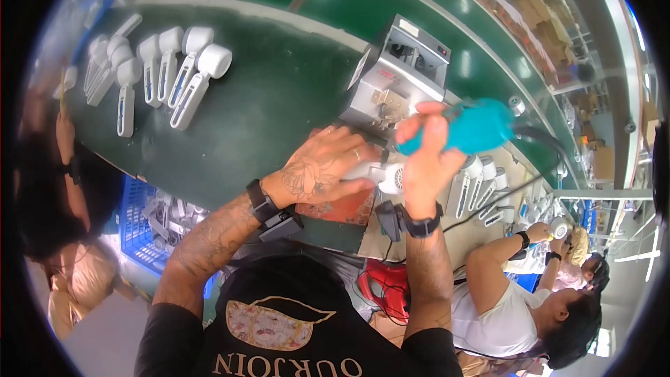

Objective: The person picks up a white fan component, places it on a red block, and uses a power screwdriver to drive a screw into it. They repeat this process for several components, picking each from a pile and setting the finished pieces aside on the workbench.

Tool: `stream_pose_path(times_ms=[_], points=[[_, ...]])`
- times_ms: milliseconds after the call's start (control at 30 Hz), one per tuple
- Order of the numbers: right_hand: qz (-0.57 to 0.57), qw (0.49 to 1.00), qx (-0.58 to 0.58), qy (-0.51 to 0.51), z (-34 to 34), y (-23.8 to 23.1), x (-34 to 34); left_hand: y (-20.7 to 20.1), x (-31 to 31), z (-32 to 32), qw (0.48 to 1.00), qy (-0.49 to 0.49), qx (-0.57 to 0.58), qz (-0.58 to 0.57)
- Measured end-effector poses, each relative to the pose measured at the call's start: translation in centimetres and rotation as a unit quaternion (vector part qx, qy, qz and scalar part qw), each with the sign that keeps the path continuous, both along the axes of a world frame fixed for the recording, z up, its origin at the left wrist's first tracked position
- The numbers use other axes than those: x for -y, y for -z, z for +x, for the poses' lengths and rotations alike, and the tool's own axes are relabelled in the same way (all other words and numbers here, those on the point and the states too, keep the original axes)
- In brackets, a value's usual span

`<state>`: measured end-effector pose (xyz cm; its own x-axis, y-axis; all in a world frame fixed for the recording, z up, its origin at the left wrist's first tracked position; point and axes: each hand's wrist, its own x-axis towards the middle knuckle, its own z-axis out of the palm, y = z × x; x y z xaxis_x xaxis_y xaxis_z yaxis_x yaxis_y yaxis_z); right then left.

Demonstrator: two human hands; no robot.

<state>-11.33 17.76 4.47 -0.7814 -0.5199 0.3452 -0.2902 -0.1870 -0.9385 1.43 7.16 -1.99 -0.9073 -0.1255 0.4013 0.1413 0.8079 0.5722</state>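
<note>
My left hand [317, 167], fingers bent, holds down a white handheld fan [375, 173] over a reddish-brown mat [342, 211] on the bench. The fan's round slotted head points right, toward my right wrist. My right hand [431, 164] is wrapped around a teal electric screwdriver [481, 127], raised above the fan's head. A black cord runs from its back end. The screwdriver is smeared by motion, and I cannot see its tip. Just beyond both hands stands a grey metal screw feeder [398, 77].
Several white handheld fans [188, 77] lie at the far left of the green bench [272, 91], more fans [478, 181] at right. A blue basket [139, 220] of white parts stands lower left. One co-worker [516, 300] works at right, another person [66, 160] at left.
</note>
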Motion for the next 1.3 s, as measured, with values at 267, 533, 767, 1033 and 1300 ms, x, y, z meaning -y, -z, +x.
stream_pose_path(times_ms=[267,533,767,1033,1300], points=[[-0.039,0.999,0.037,-0.007,0.4,0.6,-2.2,-0.1,-0.1,-0.1,1.000,0.001,0.001,0.009],[-0.033,0.998,0.033,-0.035,0.6,1.7,-2.2,-0.1,-0.2,-0.2,1.000,0.008,0.008,0.016],[-0.063,0.995,0.017,-0.069,0.4,2.4,-2.1,0.0,-0.2,-0.3,1.000,0.004,-0.028,-0.012],[0.008,0.999,0.048,-0.019,0.3,-0.4,-1.2,0.1,0.0,-0.1,0.999,0.006,-0.035,-0.004],[-0.039,0.995,-0.084,0.035,-2.3,-0.4,3.8,-0.4,0.0,0.3,0.999,0.027,-0.023,0.013]])
